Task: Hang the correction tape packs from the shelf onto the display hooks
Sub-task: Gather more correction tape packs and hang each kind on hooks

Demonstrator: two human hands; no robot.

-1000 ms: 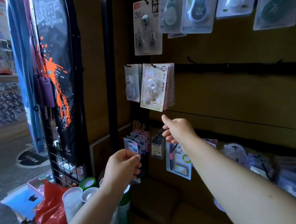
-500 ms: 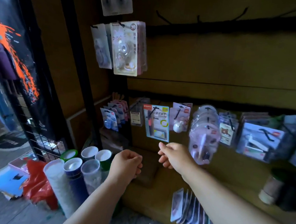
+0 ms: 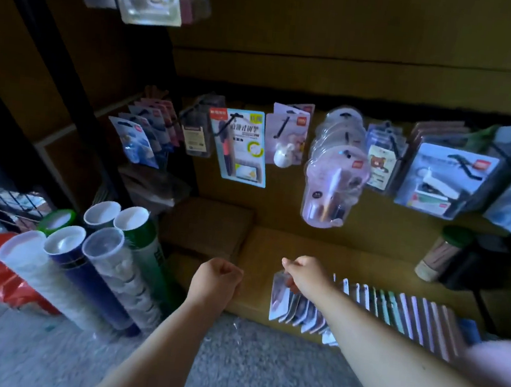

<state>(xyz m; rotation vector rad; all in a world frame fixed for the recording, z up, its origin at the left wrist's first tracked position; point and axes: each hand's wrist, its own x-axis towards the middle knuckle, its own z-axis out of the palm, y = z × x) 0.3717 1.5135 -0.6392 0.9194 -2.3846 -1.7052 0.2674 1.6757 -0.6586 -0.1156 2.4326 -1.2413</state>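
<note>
Wooden shelf (image 3: 260, 257) lower centre, display hooks (image 3: 346, 154) above. Right hand (image 3: 308, 277) pinches leftmost of correction tape packs (image 3: 281, 297), row standing along shelf edge. Left hand (image 3: 216, 283) clenched, grasping nothing.

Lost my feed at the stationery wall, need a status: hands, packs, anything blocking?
Right hand pinching front correction tape pack in the shelf row. Left hand fisted, holding nothing. Pack not yet lifted. Nothing blocking.

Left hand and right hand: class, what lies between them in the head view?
Only bare shelf edge shows between the left hand and right hand, which pinches the front correction tape pack.
</note>
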